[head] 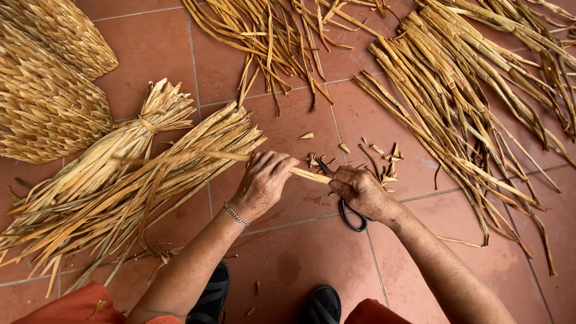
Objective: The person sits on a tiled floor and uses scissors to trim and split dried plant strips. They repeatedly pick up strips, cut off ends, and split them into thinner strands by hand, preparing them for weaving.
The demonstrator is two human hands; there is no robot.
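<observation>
bundles [120, 180] of dried stalks crowd the tile floor [288, 258]; left hand [262, 183] grips a strip [240, 158] lying left-right, right hand [360, 192] clamps black scissors [348, 213] at its end.

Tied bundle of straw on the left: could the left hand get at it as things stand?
Probably yes. The left hand grips a single straw strip beside the tied bundle, with only bare tile and loose stalks between. It would have to let go first.

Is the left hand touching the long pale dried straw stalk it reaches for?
Touching: the head view shows the left hand closed around the long pale dried straw stalk.
</observation>
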